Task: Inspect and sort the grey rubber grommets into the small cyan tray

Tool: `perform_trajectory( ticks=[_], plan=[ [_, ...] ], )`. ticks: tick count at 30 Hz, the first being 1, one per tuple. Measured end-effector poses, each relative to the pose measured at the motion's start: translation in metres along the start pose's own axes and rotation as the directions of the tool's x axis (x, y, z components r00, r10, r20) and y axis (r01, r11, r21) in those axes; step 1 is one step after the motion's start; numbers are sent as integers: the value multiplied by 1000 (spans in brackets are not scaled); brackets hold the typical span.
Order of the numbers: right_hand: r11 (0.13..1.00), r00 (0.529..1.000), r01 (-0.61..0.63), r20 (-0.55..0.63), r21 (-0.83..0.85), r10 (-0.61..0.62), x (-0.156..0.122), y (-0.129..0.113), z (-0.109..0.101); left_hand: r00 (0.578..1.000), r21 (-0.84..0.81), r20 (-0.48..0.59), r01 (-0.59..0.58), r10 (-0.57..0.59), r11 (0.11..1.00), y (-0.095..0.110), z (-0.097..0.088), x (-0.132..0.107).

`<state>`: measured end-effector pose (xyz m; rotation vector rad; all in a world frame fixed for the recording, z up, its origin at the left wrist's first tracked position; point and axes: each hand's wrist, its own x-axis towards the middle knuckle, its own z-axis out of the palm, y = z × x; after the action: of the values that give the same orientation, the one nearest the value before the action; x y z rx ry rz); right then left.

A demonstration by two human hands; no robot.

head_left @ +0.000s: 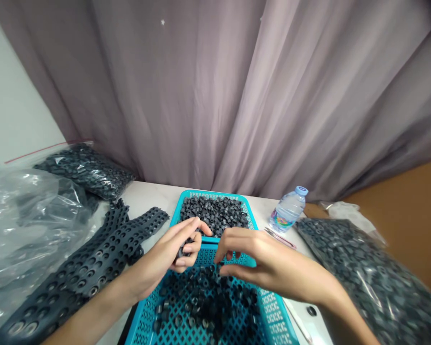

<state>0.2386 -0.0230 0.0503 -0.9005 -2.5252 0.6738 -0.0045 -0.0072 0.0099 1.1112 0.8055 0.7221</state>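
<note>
Left fingers (pixel 192 248) held small black cylinders (pixel 181 251). Right fingers (pixel 233 241) arched above the near turquoise plastic basket (pixel 273 306), their grip unclear.

One head-worn camera faces forward and down, close over the near basket (pixel 273 306).

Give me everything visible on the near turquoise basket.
The near basket is turquoise, plastic-looking, with a diamond-lattice floor and perforated walls. It stands upright, its near end cut off by the frame. Small black parts lie loosely inside, with bare lattice between some. The far basket sits just beyond; contact is unclear. The left hand and right hand hover above, neither gripping its rim.
</note>
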Motion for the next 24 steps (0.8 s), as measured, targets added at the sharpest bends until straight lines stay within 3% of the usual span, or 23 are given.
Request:
perform_trajectory(
  ticks=[3,7,10,16,24],
  plan=[
    [998,999,-37,16,-56,38,1,-2,4,999,-78,-7,35,-36,996,-8,1,3],
    [997,971,-69,-231,-21,62,12,-8,18,997,-109,10,77,-76,991,-13,6,3],
    [999,948,-33,-317,-19,25,21,-11,28,994,-114,2,108,-108,988,-15,9,2],
    [998,940,-4,-341,66,26,27,-7,41,993,-132,-16,118,-121,984,-18,11,2],
    [986,934,29,-356,162,31,30,2,44,993,-120,72,98,-90,988,-19,10,2]
  ],
)
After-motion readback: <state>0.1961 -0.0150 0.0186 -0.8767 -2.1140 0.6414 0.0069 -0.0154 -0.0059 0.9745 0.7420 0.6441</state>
